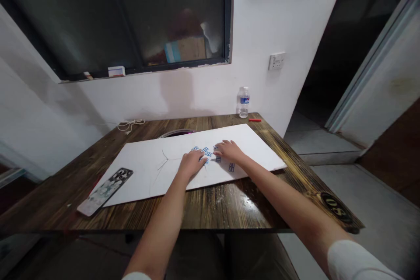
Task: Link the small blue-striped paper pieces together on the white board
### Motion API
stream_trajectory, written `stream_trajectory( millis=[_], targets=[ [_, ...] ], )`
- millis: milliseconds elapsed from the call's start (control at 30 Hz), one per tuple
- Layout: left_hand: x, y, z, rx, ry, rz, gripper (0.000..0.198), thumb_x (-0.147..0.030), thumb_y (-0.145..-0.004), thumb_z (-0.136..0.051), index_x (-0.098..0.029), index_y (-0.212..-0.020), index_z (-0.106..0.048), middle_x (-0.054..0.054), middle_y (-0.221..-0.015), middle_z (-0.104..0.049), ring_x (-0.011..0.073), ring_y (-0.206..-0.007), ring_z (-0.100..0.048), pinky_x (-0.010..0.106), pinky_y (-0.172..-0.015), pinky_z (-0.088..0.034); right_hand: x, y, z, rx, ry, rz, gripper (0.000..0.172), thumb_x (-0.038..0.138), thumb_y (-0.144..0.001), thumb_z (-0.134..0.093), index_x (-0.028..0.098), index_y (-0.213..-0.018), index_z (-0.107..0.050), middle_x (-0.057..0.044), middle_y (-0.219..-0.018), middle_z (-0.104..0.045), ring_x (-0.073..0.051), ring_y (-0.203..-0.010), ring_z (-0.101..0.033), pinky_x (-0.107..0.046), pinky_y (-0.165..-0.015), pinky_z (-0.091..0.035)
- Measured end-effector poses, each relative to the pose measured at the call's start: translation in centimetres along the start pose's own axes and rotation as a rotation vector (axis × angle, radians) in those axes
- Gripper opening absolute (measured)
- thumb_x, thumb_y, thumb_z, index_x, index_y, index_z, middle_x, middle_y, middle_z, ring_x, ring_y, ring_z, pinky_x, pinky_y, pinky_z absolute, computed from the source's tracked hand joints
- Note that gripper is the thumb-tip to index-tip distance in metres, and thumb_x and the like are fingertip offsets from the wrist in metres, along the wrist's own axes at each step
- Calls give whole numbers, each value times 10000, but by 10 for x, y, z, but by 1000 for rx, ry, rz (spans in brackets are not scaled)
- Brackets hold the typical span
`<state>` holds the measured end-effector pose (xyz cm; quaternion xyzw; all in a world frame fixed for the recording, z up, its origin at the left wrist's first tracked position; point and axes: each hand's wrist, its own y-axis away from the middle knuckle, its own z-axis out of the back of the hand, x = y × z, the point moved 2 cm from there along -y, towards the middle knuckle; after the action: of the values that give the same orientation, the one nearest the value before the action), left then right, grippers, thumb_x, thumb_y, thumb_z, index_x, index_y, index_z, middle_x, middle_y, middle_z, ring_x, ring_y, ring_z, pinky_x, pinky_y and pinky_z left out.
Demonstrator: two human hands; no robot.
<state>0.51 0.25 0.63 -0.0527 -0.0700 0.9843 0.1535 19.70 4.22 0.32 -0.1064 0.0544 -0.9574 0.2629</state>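
Note:
Several small flat rectangular pieces with blue outlines [231,167] lie scattered on a white board [144,170]; whether they are loose or drawn cannot be made out. My left hand [190,162] rests palm down at the left of the cluster, its thumb and fingers apart and partly covering some pieces. Facing it from the right, my right hand [229,152] has its fingers stretched out over the pieces at that side. Nothing shows in either hand. Thin dark pencil-like lines run across the board left of my left hand.
A patterned phone [106,190] overlaps the board's left edge on the wooden table [223,205]. Along the back are a white cable [129,126], a round rim [175,132], a water bottle [243,104] and a red stick [255,120]. A round plaque marked 80 [334,205] sits front right.

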Motion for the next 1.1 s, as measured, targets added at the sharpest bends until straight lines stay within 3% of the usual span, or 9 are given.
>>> stream_trajectory(
  millis=[233, 333, 667, 867, 967, 1100],
  targets=[
    [-2, 2, 3, -16, 9, 31, 258, -433, -898, -508, -233, -995, -640, 57, -1079, -671, 227, -1063, -574, 330, -898, -390, 8, -33, -7, -28, 7, 58, 409, 398, -966, -377, 240, -1320, -509, -68, -1440, -477, -270, -1367, -331, -491, -1061, -317],
    [-3, 2, 4, -42, 16, 26, 245, -415, -896, -510, -223, -993, -627, 63, -1044, -672, 227, -1040, -578, 324, -878, -390, 7, -41, -13, 15, 3, 81, 371, 373, -962, -379, 266, -1282, -533, -55, -1404, -517, -280, -1365, -334, -533, -1053, -296],
    [-3, 2, 8, -13, 27, -5, 263, -364, -925, -437, -248, -927, -673, 49, -994, -704, 234, -1019, -589, 356, -896, -374, -2, -29, -12, 3, 64, -27, 318, 376, -961, -377, 240, -1158, -586, -85, -1255, -625, -270, -1218, -463, -479, -1001, -314],
    [0, 2, 2, -20, 12, -3, 315, -425, -915, -470, -280, -1142, -634, 44, -1253, -637, 251, -1160, -544, 385, -947, -385, -23, -12, 3, 6, -31, -109, 378, 346, -980, -309, 241, -1166, -621, -81, -1221, -647, -256, -1187, -509, -421, -969, -368],
    [2, 1, -4, 0, -6, 6, 390, -469, -926, -438, -285, -1234, -592, 45, -1386, -540, 282, -1271, -465, 431, -989, -370, -43, 0, 8, -58, -122, -192, 383, 300, -962, -358, 228, -1254, -596, -68, -1301, -608, -236, -1189, -526, -338, -929, -412],
    [3, -1, -10, -1, -36, 8, 457, -480, -934, -413, -265, -1320, -530, 55, -1451, -467, 309, -1359, -362, 477, -1026, -347, -66, 22, 5, -139, -160, -217, 343, 239, -927, -419, 246, -1166, -666, -41, -1220, -660, -239, -1141, -552, -333, -905, -436]
  ],
)
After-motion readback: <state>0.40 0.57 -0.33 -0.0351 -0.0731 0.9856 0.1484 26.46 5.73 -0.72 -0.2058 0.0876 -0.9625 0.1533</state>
